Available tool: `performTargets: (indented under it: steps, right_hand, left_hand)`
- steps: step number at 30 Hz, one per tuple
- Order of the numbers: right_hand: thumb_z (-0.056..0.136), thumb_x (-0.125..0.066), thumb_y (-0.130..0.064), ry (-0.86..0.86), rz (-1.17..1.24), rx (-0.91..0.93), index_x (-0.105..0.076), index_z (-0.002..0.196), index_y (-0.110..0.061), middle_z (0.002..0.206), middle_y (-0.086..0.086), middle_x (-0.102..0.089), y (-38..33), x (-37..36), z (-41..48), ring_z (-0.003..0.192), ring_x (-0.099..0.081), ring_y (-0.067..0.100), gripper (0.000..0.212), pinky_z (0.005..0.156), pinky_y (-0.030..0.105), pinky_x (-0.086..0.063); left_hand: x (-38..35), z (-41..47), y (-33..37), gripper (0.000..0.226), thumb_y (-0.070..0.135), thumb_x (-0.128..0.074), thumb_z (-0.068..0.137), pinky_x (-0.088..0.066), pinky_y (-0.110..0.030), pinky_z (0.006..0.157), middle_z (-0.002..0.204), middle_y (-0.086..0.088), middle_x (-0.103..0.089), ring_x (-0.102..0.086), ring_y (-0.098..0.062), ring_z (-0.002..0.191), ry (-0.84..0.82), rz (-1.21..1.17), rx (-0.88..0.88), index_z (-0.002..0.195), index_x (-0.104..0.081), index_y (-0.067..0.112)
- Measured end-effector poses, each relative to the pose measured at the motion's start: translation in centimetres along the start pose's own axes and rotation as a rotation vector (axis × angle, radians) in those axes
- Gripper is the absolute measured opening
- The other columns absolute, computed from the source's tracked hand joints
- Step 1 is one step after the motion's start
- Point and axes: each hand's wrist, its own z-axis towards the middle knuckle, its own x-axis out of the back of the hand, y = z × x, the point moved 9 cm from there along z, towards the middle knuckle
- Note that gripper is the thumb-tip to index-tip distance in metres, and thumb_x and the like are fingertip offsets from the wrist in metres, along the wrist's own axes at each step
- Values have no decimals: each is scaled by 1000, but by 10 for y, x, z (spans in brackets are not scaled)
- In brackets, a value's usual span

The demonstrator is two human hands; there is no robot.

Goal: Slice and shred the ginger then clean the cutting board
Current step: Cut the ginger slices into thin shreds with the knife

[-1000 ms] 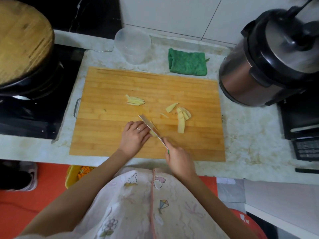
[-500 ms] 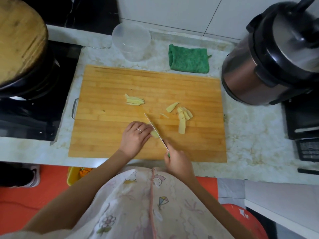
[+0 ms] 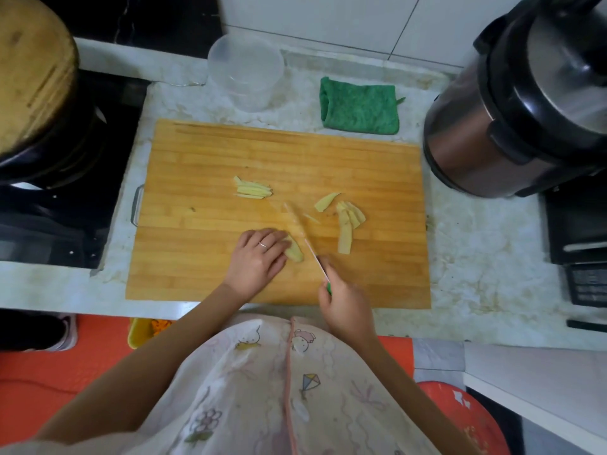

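Note:
A wooden cutting board [image 3: 203,257] lies on the marble counter. My left hand [image 3: 258,257] holds down a ginger piece [image 3: 295,252] near the board's front middle, fingers curled over it. My right hand [image 3: 345,305] grips the green handle of a knife [image 3: 303,236]. Its blurred blade points up and left, just right of the ginger piece. A small pile of ginger shreds [image 3: 253,189] lies at the board's centre. Ginger slices [image 3: 346,224] lie to the right of the blade.
A clear plastic container [image 3: 245,72] and a folded green cloth [image 3: 359,108] sit behind the board. A steel pressure cooker [image 3: 512,103] stands at right. At left, a stove holds a pot with a wooden lid [image 3: 33,67]. A yellow bin [image 3: 141,331] sits below the counter.
The knife blade has shifted slightly right and away from the ginger piece. My left hand has stayed on the ginger. The camera view has moved a little.

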Motion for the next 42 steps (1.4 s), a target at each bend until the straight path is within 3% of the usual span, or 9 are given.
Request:
performTargets:
  steps: [5, 13, 20, 25, 29, 32, 35, 38, 42]
  right_hand:
    - [96, -42, -12, 104, 77, -38, -43, 142, -19, 48, -9, -31, 11, 14, 3, 41, -31, 7, 46, 40, 20, -21]
    - [96, -42, -12, 105, 134, -19, -43, 142, -21, 47, -8, -34, 15, 11, 1, 41, -32, 7, 47, 41, 20, -23]
    - [97, -41, -15, 92, 157, -29, -47, 140, -19, 63, -1, -58, 21, 4, -2, 45, -40, 5, 43, 41, 17, -27]
    - [97, -42, -14, 99, 184, -58, -56, 128, -17, 58, -6, -50, 26, 6, -2, 44, -40, 7, 33, 43, 20, -33]
    - [98, -41, -16, 98, 194, -80, -60, 114, -12, 62, -4, -52, 30, 6, 0, 49, -42, 6, 25, 44, 19, -32]
    - [98, -41, -16, 108, 199, -70, -61, 113, -11, 61, -2, -52, 31, 6, 0, 46, -41, 7, 25, 44, 20, -34]
    - [99, -42, -19, 121, 199, -72, -57, 124, -15, 59, -4, -51, 33, 6, 0, 44, -40, 7, 30, 43, 19, -34]
    - [97, -50, -26, 237, 268, -104, -38, 139, -22, 60, -4, -51, 38, 20, -5, 45, -42, 9, 45, 41, 19, -28]
    - [99, -43, -19, 392, 235, -65, -37, 138, -29, 103, -2, -50, 39, 43, 4, 59, -51, 12, 40, 46, 16, -28]
  left_hand:
    - [0, 4, 14, 7, 10, -56, 84, -38, -36, 82, 115, -4, -66, -53, -23, 107, -41, -102, -111, 88, -57, 16]
    - [14, -1, -3, 15, 16, -58, 90, -47, -30, 72, 97, -6, -69, -57, -19, 90, 25, -214, 51, 84, -68, 7]
    - [15, -18, -60, 21, 3, -60, 91, -46, -21, 73, 98, 3, -65, -59, -2, 82, 82, -693, 796, 110, -63, 11]
    - [3, -22, -64, 25, -9, -62, 84, -54, -24, 65, 90, -10, -56, -67, -11, 66, 42, -947, 1056, 94, -51, 11]
    - [-1, -20, -57, 37, -9, -61, 83, -42, -21, 71, 74, -2, -49, -49, -12, 68, -33, -877, 1030, 110, -57, 17]
    - [-11, -20, -54, 22, -3, -57, 87, -41, -30, 69, 75, -3, -52, -49, -18, 69, -91, -889, 1095, 96, -56, 17]
    - [-17, -25, -53, 20, 2, -57, 87, -46, -37, 64, 82, -7, -53, -53, -24, 70, -167, -822, 1208, 88, -44, 17]
    - [-18, -18, -45, 23, 0, -57, 84, -50, -40, 66, 81, -3, -51, -56, -25, 71, -286, -654, 1148, 98, -41, 9]
    - [-23, 2, -32, 23, -1, -59, 82, -46, -35, 68, 81, -2, -53, -54, -25, 78, -305, -605, 1026, 95, -42, 8]
